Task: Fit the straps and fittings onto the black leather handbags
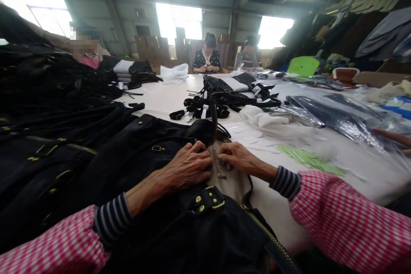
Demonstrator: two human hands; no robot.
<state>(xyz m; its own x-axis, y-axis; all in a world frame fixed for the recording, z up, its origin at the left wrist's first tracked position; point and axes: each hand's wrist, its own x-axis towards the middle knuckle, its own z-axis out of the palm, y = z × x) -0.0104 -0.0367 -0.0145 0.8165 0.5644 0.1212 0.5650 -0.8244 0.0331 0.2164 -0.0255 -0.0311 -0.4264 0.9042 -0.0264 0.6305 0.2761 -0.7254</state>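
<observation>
Grip of both bare hands at the mouth of an open, black, leather-like bag, which lies near, at the centre of the scene. Left hand: fingers bent over the bag's inner edge. Right hand: fingers curled inward against the pale beige fabric lining; whether either hand pinches material cannot be told. Between and just below the hands, a small brass-coloured zipper pull lies on the lining. Both forearms wear pink-and-white checked sleeves with dark striped cuffs. Nearer, the bag bears round gold-coloured studs; at near right runs a gold-toothed zipper. To the left, a large heap of black bags with gold-coloured fittings. To the right, on the white-topped bench, pale green slips and crumpled translucent sheeting. Farther off, black straps with white tags lie before stacked black goods with white wrapping. At the far side, three people, the middle one in a dark, white-dotted top; behind, brown cardboard boxes.
</observation>
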